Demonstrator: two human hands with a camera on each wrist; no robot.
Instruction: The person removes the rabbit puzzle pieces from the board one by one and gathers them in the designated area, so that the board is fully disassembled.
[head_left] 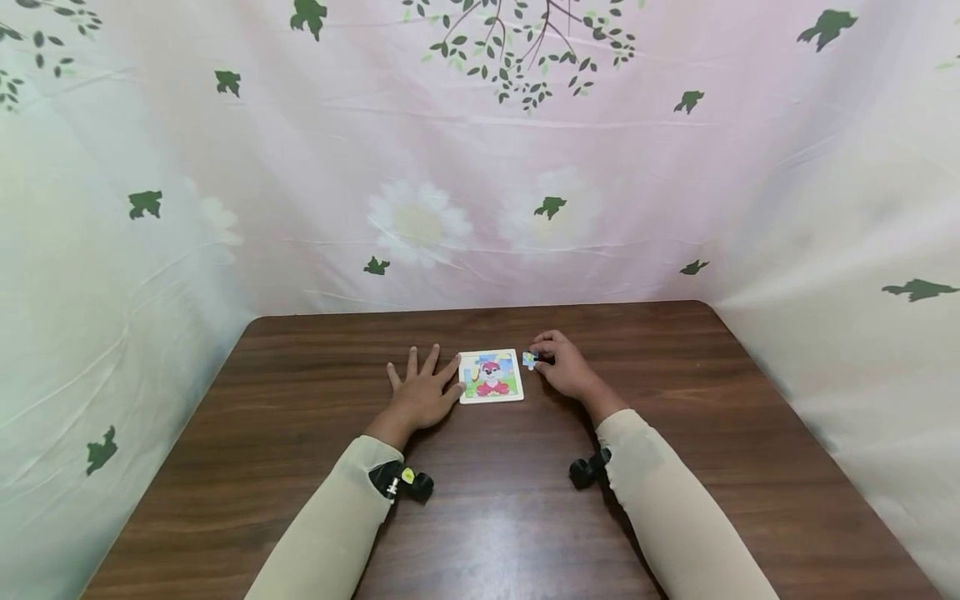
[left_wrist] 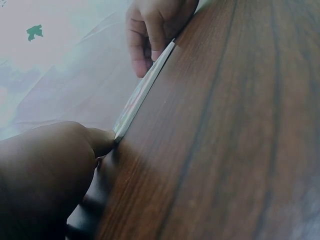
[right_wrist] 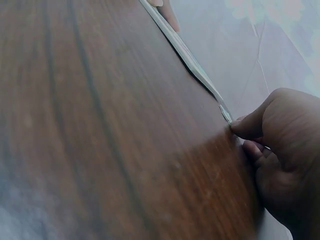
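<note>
A small square picture puzzle (head_left: pixel 492 377) with a white border lies flat on the table and shows a pink cartoon animal. My left hand (head_left: pixel 422 397) rests on the table with its fingers spread, its thumb and index fingertip touching the puzzle's left edge. Just right of the puzzle, my right hand (head_left: pixel 567 367) pinches a small blue and yellow jigsaw piece (head_left: pixel 529 360) between thumb and fingers. In the right wrist view the piece (right_wrist: pixel 226 115) appears edge-on, low over the table near the puzzle's border (right_wrist: pixel 187 57). The left wrist view shows the left thumb against the border (left_wrist: pixel 127 122).
The brown wood-grain table (head_left: pixel 487 517) extends around both hands. Behind it and at both sides hangs a pale cloth (head_left: pixel 480 167) printed with flowers, leaves and green birds. Each sleeve carries a black wrist camera, the left (head_left: pixel 420 487) and the right (head_left: pixel 582 473).
</note>
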